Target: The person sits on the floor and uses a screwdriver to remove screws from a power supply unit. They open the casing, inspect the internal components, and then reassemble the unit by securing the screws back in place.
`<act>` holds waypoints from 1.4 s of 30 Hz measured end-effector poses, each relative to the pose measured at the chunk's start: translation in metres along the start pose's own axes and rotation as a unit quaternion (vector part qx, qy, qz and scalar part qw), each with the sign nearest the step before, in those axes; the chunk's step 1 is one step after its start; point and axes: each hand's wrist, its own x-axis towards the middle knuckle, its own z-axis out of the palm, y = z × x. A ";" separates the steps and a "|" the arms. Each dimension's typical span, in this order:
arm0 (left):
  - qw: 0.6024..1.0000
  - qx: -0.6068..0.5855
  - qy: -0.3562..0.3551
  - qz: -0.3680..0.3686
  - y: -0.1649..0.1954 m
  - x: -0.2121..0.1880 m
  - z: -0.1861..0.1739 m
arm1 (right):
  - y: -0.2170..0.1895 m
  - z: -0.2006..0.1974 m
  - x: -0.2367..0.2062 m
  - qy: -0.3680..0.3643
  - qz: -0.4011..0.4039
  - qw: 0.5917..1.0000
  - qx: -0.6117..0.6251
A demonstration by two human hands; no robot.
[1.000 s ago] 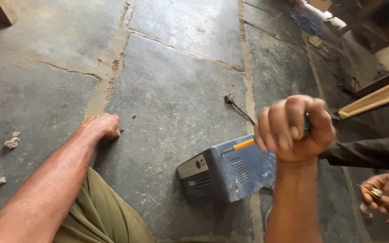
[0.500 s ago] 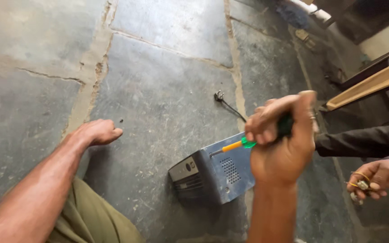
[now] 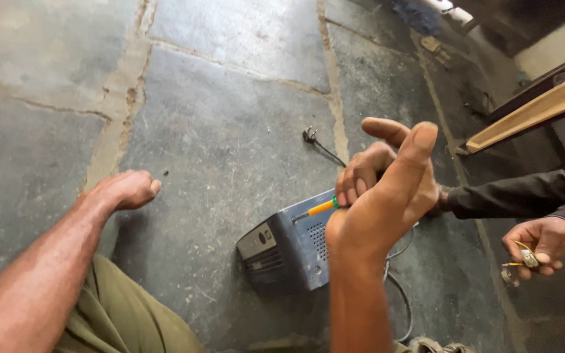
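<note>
Grey stone-slab floor [image 3: 230, 131] with cracked joints, blue-grey box device [image 3: 289, 252] lying on it, black plug [image 3: 310, 136], left hand [image 3: 125, 191] pressed down

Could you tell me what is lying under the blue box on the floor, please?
The blue box rests on the stone floor. A grey cable loops out beside it. The right hand covers its far end.

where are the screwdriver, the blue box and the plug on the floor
screwdriver [image 3: 320, 208], head view, yellow shaft
blue box [image 3: 295, 243], head view, top panel
plug [image 3: 309, 135], head view, its prongs
</note>
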 end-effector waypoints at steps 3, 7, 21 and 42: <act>0.997 -0.071 0.004 0.029 -0.002 0.004 -0.005 | 0.000 -0.006 0.004 -0.102 0.008 0.993 0.055; 0.954 -0.258 0.039 0.146 -0.009 0.001 -0.016 | -0.006 -0.031 0.028 -0.400 0.058 0.901 0.156; 0.928 -0.366 0.054 0.036 0.001 0.003 -0.020 | -0.003 -0.008 0.001 -0.029 -0.017 0.999 0.010; 0.993 0.119 -0.008 -0.017 0.013 -0.006 -0.005 | -0.007 -0.019 0.016 -0.191 0.025 0.974 0.119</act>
